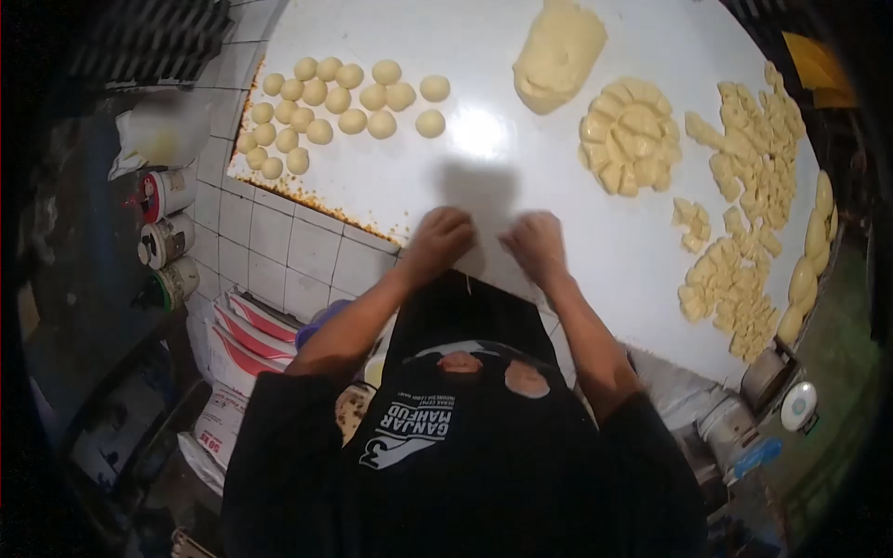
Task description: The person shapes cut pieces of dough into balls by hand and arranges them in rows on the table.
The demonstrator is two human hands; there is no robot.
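Observation:
Near the front edge of the white table [372, 172], my left hand [442, 240] is closed, its fingers curled; what they hold, if anything, is hidden. A little to its right, my right hand [538, 244] is also closed, with its contents hidden. The two hands are apart. Several round dough balls [352, 121] lie at the table's left. Beyond my right hand are a large dough lump [560, 54] and a round cluster of cut dough [631, 137]. Many small dough pieces [758, 149] spread along the right side.
Long smooth dough pieces [802, 279] line the right edge. Below the table's left side stand several tubs [172, 240] and red-and-white sacks [256, 330] on the floor. A metal pot [765, 372] and a white container [727, 423] are at the lower right.

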